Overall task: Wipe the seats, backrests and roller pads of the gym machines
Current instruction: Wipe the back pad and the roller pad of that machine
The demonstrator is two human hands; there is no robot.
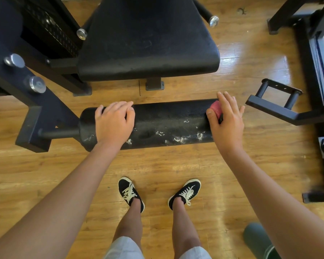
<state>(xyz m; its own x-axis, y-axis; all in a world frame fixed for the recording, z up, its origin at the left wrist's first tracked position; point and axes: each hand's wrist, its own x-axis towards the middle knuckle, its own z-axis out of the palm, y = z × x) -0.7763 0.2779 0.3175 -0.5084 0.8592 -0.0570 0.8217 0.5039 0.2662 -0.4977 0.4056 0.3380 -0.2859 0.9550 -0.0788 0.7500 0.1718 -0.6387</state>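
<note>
A black roller pad [168, 124] lies across the middle of the view, with white flaky marks along its near side. My left hand [114, 124] rests flat on its left part, fingers curled over the top. My right hand [226, 120] presses a pink cloth [216, 108] against the pad's right end. Beyond the pad is the black seat [148, 47] of the machine, dusty and scuffed on top.
Black machine frame [34, 109] with chrome knobs stands at the left. A foot bracket [277, 103] and another frame are at the right. Wooden floor [157, 165] lies below, with my feet in black sneakers. A dark green object [258, 240] sits at bottom right.
</note>
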